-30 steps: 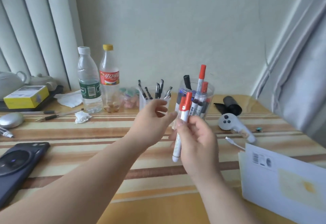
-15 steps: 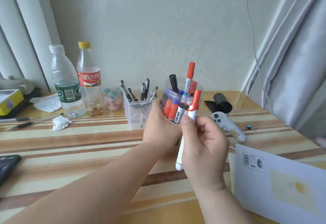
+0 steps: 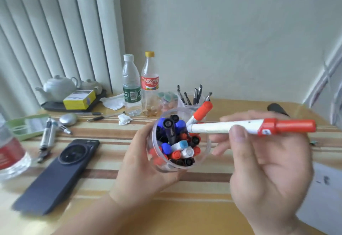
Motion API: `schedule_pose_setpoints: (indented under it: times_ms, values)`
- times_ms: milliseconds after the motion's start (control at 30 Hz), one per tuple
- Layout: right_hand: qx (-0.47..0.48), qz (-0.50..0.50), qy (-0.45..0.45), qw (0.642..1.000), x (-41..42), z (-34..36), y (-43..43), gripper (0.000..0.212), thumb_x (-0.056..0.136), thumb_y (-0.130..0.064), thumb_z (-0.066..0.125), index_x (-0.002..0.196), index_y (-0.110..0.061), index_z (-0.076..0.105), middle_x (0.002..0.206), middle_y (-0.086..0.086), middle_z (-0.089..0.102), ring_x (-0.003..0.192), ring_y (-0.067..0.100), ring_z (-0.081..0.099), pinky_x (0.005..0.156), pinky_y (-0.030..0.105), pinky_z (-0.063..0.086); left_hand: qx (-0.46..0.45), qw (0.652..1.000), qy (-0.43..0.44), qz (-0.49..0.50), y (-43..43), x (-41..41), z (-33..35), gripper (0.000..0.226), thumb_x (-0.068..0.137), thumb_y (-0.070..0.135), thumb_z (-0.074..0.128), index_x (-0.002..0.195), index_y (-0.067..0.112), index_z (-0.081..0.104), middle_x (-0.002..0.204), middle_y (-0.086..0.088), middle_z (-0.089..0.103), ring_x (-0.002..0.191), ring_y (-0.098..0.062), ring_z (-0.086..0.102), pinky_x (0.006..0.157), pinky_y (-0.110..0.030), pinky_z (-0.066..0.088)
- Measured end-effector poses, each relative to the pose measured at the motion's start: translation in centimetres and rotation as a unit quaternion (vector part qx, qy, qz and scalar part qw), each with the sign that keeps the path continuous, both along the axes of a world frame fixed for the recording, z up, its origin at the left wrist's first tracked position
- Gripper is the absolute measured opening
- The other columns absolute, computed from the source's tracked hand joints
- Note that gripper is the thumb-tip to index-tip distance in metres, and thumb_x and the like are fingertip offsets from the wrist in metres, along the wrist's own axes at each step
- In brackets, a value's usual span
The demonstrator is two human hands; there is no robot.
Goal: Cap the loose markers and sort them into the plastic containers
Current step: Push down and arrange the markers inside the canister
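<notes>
My left hand grips a clear round plastic container and holds it lifted and tilted toward me, so I look into it. It is packed with several capped markers in red, blue, black and white. My right hand pinches a white marker with a red cap, held almost level, its plain end at the container's rim. Another red-capped marker sticks out of the container just behind it.
A square clear container of black pens stands behind. Two bottles and a small jar stand at the back. A dark phone, loose pens, a green tray, a teapot and white paper lie around on the striped table.
My left hand took hold of the round container and lifted it toward me, tilting its mouth up. My right hand turned the red-capped marker from upright to nearly level at the rim.
</notes>
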State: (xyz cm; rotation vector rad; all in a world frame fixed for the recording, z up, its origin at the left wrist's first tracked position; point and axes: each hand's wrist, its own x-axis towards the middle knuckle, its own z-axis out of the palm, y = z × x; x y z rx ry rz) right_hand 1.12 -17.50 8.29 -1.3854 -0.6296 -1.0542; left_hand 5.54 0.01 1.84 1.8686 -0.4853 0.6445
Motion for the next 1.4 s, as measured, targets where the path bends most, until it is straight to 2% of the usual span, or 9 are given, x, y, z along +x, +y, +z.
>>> schedule_pose_setpoints:
  times_ms: [167, 300, 467, 600, 700, 867, 1133, 1300, 1400]
  values:
    - [-0.163, -0.136, 0.034, 0.977, 0.7, -1.5, 0.2, 0.004, 0.090, -0.009, 0.067, 0.092, -0.009, 0.064, 0.086, 0.004, 0.067, 0.063, 0.025, 0.057, 0.063, 0.035, 0.046, 0.057, 0.998, -0.037, 0.018, 0.1, 0.9, -0.8, 0.100, 0.053, 0.035, 0.095, 0.137, 0.035, 0.042, 0.128, 0.012, 0.059, 0.119, -0.008, 0.059, 0.095, -0.011, 0.043]
    - [-0.151, -0.148, 0.118, 0.970, 1.3, -1.2, -0.5, 0.006, 0.090, -0.019, 0.069, 0.087, -0.017, 0.064, 0.087, 0.005, 0.068, 0.085, 0.016, 0.067, 0.077, 0.029, 0.050, 0.086, 0.994, -0.068, 0.021, 0.0, 1.5, -1.2, 0.101, 0.053, 0.033, 0.091, 0.140, 0.024, 0.041, 0.129, 0.008, 0.056, 0.119, -0.013, 0.058, 0.099, -0.022, 0.046]
    - [-0.194, -0.231, 0.171, 0.938, 2.1, -1.4, 0.0, 0.007, 0.084, -0.032, 0.070, 0.084, -0.026, 0.070, 0.085, -0.008, 0.064, 0.080, 0.002, 0.064, 0.073, 0.007, 0.042, 0.122, 0.986, -0.098, 0.048, -0.8, 1.9, -1.3, 0.096, 0.053, 0.038, 0.087, 0.137, 0.010, 0.049, 0.127, 0.002, 0.057, 0.115, -0.019, 0.057, 0.096, -0.040, 0.050]
    - [-0.134, -0.208, 0.141, 0.959, 2.2, -1.8, 0.1, 0.024, 0.085, -0.028, 0.074, 0.104, -0.016, 0.066, 0.090, -0.012, 0.070, 0.086, 0.010, 0.070, 0.078, 0.024, 0.052, 0.133, 0.984, -0.102, 0.052, -1.1, 1.9, -1.2, 0.097, 0.052, 0.035, 0.090, 0.136, 0.008, 0.049, 0.125, 0.002, 0.057, 0.114, -0.019, 0.057, 0.095, -0.042, 0.050]
    - [-0.094, -0.189, 0.074, 0.975, 1.9, -2.0, 0.3, 0.043, 0.087, -0.019, 0.076, 0.123, -0.012, 0.055, 0.094, -0.005, 0.073, 0.078, 0.021, 0.070, 0.065, 0.032, 0.052, 0.139, 0.983, -0.105, 0.056, -0.9, 2.0, -1.3, 0.100, 0.051, 0.035, 0.093, 0.136, 0.008, 0.049, 0.127, 0.002, 0.057, 0.115, -0.019, 0.057, 0.097, -0.040, 0.050]
    - [-0.075, -0.216, 0.042, 0.973, 1.5, -1.6, 0.0, 0.012, 0.090, -0.015, 0.073, 0.095, -0.005, 0.068, 0.081, 0.001, 0.072, 0.067, 0.017, 0.068, 0.057, 0.037, 0.051, 0.150, 0.980, -0.121, 0.049, -1.0, 1.7, -1.1, 0.094, 0.057, 0.043, 0.083, 0.137, 0.013, 0.044, 0.128, 0.003, 0.055, 0.117, -0.019, 0.056, 0.098, -0.042, 0.050]
    - [-0.076, -0.232, 0.091, 0.966, 2.0, -1.2, 0.5, 0.010, 0.090, -0.022, 0.074, 0.088, -0.012, 0.071, 0.051, 0.003, 0.057, 0.049, 0.015, 0.051, 0.054, 0.029, 0.045, 0.149, 0.978, -0.129, 0.070, -1.2, 2.0, -1.2, 0.096, 0.055, 0.042, 0.089, 0.135, 0.010, 0.048, 0.125, 0.001, 0.058, 0.115, -0.020, 0.057, 0.098, -0.040, 0.049]
    - [-0.054, -0.189, 0.081, 0.977, 2.1, -1.9, 0.5, 0.014, 0.092, -0.022, 0.072, 0.102, -0.013, 0.070, 0.080, 0.004, 0.073, 0.066, 0.018, 0.068, 0.056, 0.042, 0.053, 0.117, 0.986, -0.095, 0.073, -1.2, 2.0, -1.1, 0.092, 0.061, 0.047, 0.087, 0.136, 0.008, 0.050, 0.126, 0.004, 0.059, 0.116, -0.017, 0.058, 0.098, -0.037, 0.049]
    - [-0.072, -0.171, 0.062, 0.981, 2.4, -2.6, 0.3, 0.027, 0.091, -0.021, 0.072, 0.112, -0.007, 0.063, 0.100, 0.008, 0.067, 0.073, 0.018, 0.068, 0.048, 0.043, 0.048, 0.028, 0.998, -0.015, 0.050, -1.1, 2.1, -1.2, 0.101, 0.058, 0.049, 0.092, 0.143, 0.023, 0.044, 0.130, 0.014, 0.054, 0.122, -0.016, 0.060, 0.096, -0.041, 0.054]
